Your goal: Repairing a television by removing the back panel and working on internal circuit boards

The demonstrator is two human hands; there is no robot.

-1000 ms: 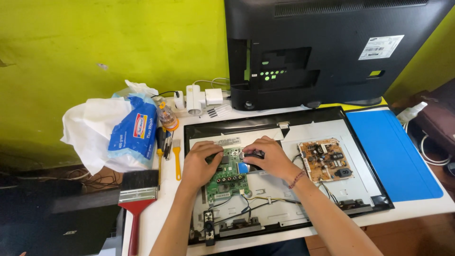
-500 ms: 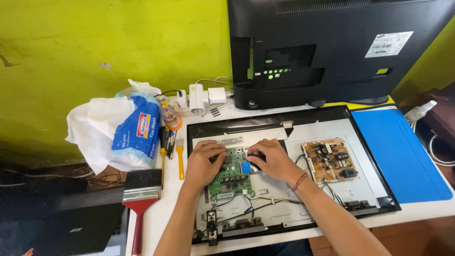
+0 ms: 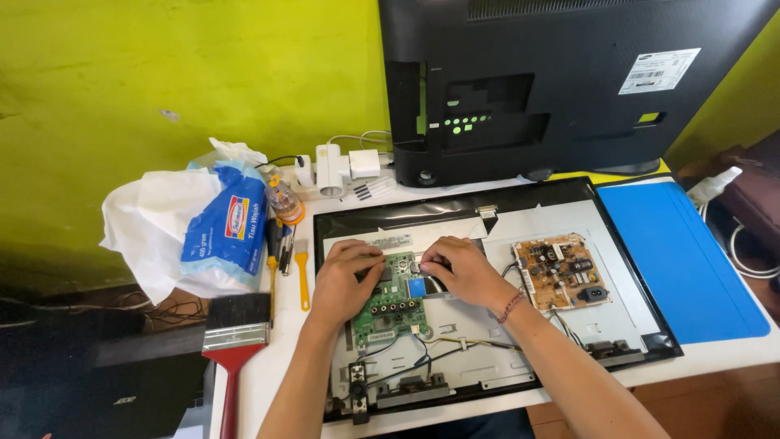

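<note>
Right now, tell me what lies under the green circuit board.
The green circuit board sits on the panel's pale metal back plate; wires run out below. Directly beneath is covered.

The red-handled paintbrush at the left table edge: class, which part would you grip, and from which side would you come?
Probably grip the paintbrush by its red handle, coming from the near table edge. It lies flat with the dark bristles pointing away towards the tissue pack, and the handle tapers towards the viewer, free of other things. Both the left hand and right hand rest on the green circuit board.

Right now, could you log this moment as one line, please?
left hand: on green circuit board | right hand: at its top edge | brown board: untouched
</note>
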